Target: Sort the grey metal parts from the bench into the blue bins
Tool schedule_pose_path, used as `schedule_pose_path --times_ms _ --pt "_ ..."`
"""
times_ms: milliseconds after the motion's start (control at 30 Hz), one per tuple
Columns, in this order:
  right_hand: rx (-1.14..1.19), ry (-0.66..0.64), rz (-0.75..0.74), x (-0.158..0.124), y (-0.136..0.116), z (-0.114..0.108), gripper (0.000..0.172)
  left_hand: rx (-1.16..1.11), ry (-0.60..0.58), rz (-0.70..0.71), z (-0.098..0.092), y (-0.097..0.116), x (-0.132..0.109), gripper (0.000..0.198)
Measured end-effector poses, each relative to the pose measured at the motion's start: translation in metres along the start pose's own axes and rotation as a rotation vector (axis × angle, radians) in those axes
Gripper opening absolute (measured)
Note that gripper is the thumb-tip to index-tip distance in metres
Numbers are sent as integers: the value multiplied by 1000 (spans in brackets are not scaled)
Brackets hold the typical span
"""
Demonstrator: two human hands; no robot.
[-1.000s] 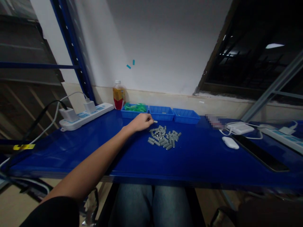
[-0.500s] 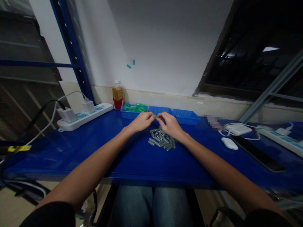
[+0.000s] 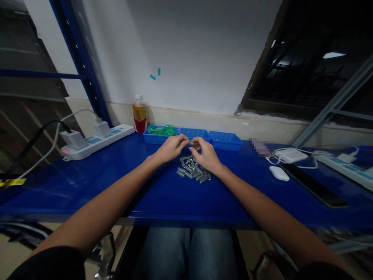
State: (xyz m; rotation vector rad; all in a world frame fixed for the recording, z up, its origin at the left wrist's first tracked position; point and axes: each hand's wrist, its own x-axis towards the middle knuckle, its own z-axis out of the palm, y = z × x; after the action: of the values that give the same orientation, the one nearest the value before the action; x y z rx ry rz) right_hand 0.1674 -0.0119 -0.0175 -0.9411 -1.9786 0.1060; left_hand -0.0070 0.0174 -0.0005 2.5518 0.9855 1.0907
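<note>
Vs 1 s ago: brought R hand [image 3: 207, 154] in to meet L hand [image 3: 170, 148]. Pinching small metal pc [image 3: 191, 143] in narrow two-hand grip beyond metal pile [image 3: 194, 170] on desk [image 3: 157, 202]. Might fumble it w/ too light a pinch.

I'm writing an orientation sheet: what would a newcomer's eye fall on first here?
Probably the loose pile of small silvery metal cylinders on the blue tabletop, near the picture's middle. Just beyond it, the left hand and right hand meet at a small grey metal piece. Farther back, bright green, plastic-looking material sits in the leftmost blue plastic tray, with an amber-and-red bottle at its left.
</note>
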Motion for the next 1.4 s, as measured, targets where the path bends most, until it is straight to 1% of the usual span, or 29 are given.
schedule_pose_path --times_ms 67,167,267,367,433,533,600,667,800,867,967,1100,1200,1333,1400 --pt "-85 2 -26 2 -1 -4 11 12 -5 -13 0 1 0 26" --pt "-266 4 -15 7 9 -10 16 42 -58 -65 -1 2 0 32" --pt "-519 31 75 15 29 -16 20 92 -198 -150 -4 1 -2 32" --pt "-702 5 175 23 50 -21 22 177 -319 -231 -6 0 -4 29" --pt "-741 -2 242 27 61 -23 24 229 -362 -255 -5 -2 -6 23" --pt "-742 10 301 28 69 -23 29 292 -385 -215 -2 -9 -6 17" --pt "-732 0 314 26 70 -24 32 326 -364 -188 -2 -17 -6 20" --pt "-727 -22 324 23 67 -24 34 342 -364 -195 -4 -24 -5 23" --pt "-737 -82 298 16 58 -25 33 359 -440 -215 -9 -30 -5 30" --pt "-742 -116 284 13 54 -26 33 375 -434 -213 -8 -30 -5 26" --pt "-749 -153 274 10 51 -28 33 347 -366 -184 -3 -30 -6 21" --pt "-745 -127 238 9 46 -29 34 232 -263 -98 4 -27 -6 23" --pt "-697 -117 201 7 36 -29 36 160 -217 -54 5 -20 -5 23" --pt "-516 -256 58 7 16 -28 32 39 -157 -28 5 -9 -5 19" --pt "-460 -301 -12 7 7 -25 27 -38 -122 -35 6 -4 -6 18"
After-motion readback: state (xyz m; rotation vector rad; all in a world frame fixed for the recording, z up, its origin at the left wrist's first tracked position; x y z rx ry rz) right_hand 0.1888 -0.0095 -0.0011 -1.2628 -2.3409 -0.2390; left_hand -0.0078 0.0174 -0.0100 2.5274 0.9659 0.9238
